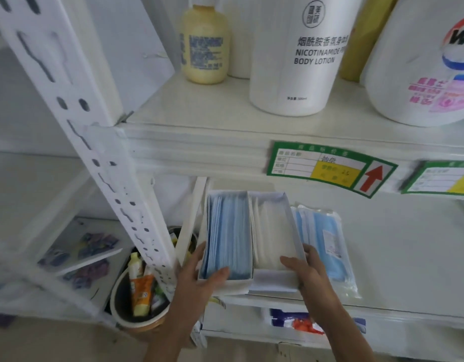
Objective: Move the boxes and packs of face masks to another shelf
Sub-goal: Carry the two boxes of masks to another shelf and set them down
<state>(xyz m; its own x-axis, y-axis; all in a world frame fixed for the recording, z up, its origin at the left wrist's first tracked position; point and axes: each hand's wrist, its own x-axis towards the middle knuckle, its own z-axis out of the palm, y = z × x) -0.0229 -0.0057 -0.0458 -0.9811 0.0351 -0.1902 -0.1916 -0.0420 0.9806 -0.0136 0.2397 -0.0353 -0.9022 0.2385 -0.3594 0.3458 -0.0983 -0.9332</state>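
Observation:
Two open white boxes stand side by side at the front of the lower shelf (395,257). The left box (227,239) holds blue face masks, the right box (271,236) holds white ones. My left hand (199,276) grips the front left corner of the blue-mask box, thumb over its rim. My right hand (308,270) holds the front right corner of the white-mask box. A clear pack of blue masks (327,246) lies flat just right of the boxes, partly behind my right hand.
The upper shelf (212,131) carries a yellow bottle (204,45), a white body lotion bottle (301,56) and a large detergent jug (421,64). A perforated white upright (95,152) runs down the left. A bin (136,291) with tubes sits below left.

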